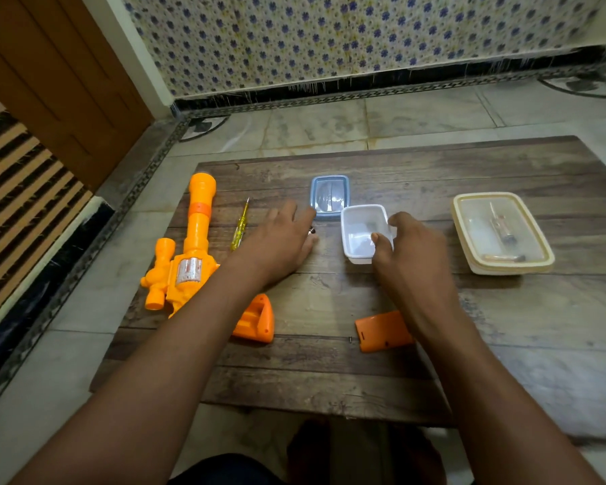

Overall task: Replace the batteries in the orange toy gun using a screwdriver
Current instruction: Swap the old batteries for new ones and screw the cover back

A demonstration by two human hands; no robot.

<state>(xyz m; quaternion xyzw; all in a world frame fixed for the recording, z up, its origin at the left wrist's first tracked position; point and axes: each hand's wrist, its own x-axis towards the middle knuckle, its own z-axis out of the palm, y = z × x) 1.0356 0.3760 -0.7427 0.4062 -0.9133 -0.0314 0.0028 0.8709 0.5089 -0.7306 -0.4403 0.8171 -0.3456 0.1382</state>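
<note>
Toy gun: the orange toy gun (193, 253) lies at nine o'clock on the worktop (329, 372), barrel pointing to twelve, its grip compartment open under the left forearm.
Cover: the orange battery cover (382, 332) lies loose at six o'clock, a small screw (350, 339) just beside its left edge.
Screwdriver: the yellow screwdriver (240, 227) lies untouched beside the barrel.
Left hand: the left hand (280, 239) reaches to the centre, a small dark-tipped thing, perhaps a battery, at its fingers; whether they pinch it I cannot tell.
Right hand: the right hand (410, 250) holds the near rim of the white tub (361, 232), thumb inside, fingers curled over the edge.
Other: blue lid (329, 196) at twelve; cream lidded box (502, 232) at three.
Progress: cover unscrewed and off; swapping batteries, refitting and screwing appear left.
</note>
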